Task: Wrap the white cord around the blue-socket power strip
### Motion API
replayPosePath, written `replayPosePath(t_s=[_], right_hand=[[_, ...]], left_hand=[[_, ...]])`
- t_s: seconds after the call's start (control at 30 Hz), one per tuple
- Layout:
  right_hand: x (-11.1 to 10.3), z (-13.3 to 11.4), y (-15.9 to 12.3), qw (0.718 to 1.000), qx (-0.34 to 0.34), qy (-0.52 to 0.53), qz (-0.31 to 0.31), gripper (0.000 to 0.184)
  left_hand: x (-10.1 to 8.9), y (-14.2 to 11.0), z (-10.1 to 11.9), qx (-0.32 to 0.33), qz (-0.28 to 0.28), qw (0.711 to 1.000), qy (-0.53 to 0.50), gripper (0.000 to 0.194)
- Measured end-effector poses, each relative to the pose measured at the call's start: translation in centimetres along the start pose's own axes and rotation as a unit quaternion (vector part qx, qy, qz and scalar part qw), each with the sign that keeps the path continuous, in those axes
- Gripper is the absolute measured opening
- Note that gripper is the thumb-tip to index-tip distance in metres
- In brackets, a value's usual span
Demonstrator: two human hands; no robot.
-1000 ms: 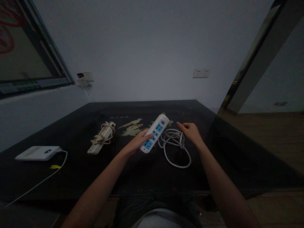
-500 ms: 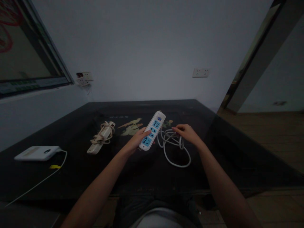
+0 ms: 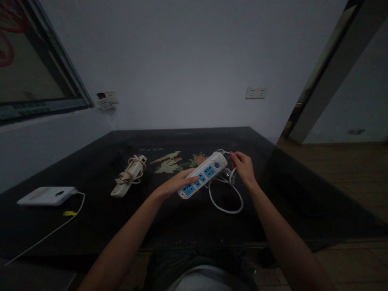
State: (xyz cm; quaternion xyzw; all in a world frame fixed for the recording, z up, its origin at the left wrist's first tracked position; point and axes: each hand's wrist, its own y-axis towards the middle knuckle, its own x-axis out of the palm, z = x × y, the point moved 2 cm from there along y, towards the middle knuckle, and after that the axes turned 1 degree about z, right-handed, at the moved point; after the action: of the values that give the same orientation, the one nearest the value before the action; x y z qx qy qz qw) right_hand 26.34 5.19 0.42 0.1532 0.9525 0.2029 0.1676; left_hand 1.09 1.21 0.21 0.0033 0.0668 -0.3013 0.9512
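My left hand [image 3: 178,182] is wrapped round the lower left end of a white power strip [image 3: 203,175] with blue sockets and a dark blue switch, thumb on its face. The strip slants, its switch end up and to the right. Beside that end, my right hand [image 3: 242,165] pinches the strip's white power cord [image 3: 226,211] between thumb and fingers. The rest of the cord lies in loose loops on the dark table, partly hidden behind the strip.
Left of my hands lies another power strip [image 3: 121,189] with its cord wound round it. Farther left is a white power bank [image 3: 45,196] with a white cable [image 3: 54,229]. The black table [image 3: 169,226] meets the wall, which carries a socket plate [image 3: 256,93].
The power strip has turned clockwise, its switch end shifting right and slightly down. My right hand has moved a little right and up, now with the cord near the strip's end.
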Motion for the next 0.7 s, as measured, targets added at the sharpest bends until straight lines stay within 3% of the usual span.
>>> replayPosePath(t_s=[0.13, 0.27, 0.5, 0.7], right_hand=[[0.2, -1.2, -0.7, 0.999, -0.029, 0.02, 0.005, 0.037], [1.0, -2.6, -2.0, 0.995, -0.093, -0.028, -0.029, 0.034], [3.9, -3.9, -5.0, 0.963, -0.196, -0.134, -0.125, 0.031], [5.7, -3.9, -6.6, 0.949, -0.219, -0.091, -0.206, 0.023]], left_hand=[[0.3, 0.3, -0.4, 0.01, 0.003, 0.998, 0.058, 0.041], [0.4, 0.6, -0.8, 0.021, 0.036, 0.997, 0.071, 0.035], [0.8, 0.9, -1.2, 0.016, 0.095, 0.995, -0.003, 0.034], [0.5, 1.3, -1.3, 0.056, 0.147, 0.985, -0.068, 0.038]])
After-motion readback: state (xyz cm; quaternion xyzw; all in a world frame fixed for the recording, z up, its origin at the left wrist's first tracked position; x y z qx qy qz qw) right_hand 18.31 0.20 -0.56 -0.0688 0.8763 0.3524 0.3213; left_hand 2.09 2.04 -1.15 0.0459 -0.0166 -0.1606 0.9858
